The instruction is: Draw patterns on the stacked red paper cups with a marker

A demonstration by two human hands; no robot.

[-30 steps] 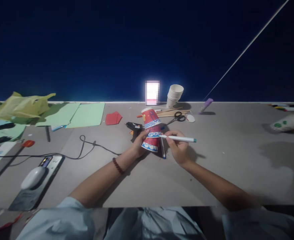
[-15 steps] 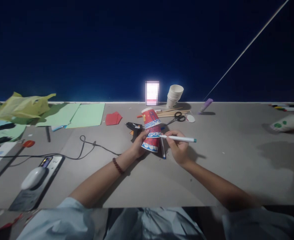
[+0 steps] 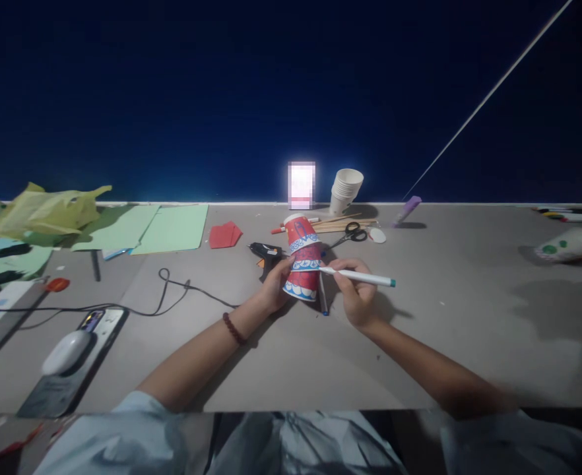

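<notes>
A tower of red paper cups (image 3: pixel 305 254), turned upside down and decorated with blue and white scalloped bands, leans slightly in front of me. My left hand (image 3: pixel 275 288) grips it from the left side, thumb against the middle cup. Between the fingers of my right hand (image 3: pixel 357 297) is a white marker (image 3: pixel 363 276) with a teal end, its tip at the right edge of the middle cup's band. Another marker (image 3: pixel 323 297) with a blue end lies on the table just behind the tower. To the left of the cups rests a black glue gun (image 3: pixel 265 251).
Behind the cups are wooden sticks (image 3: pixel 345 225), black scissors (image 3: pixel 353 232), stacked white cups (image 3: pixel 346 190) and a lit, blurred screen (image 3: pixel 301 185). Red paper (image 3: pixel 224 235), green sheets (image 3: pixel 172 228) and a looping black cable (image 3: pixel 165 290) lie left. A purple glue stick (image 3: pixel 408 210) stands tilted at right.
The cup tower has turned a little and shifted slightly to the right in my left hand. The white marker's back end has swung slightly right and down, its tip staying near the cup's edge.
</notes>
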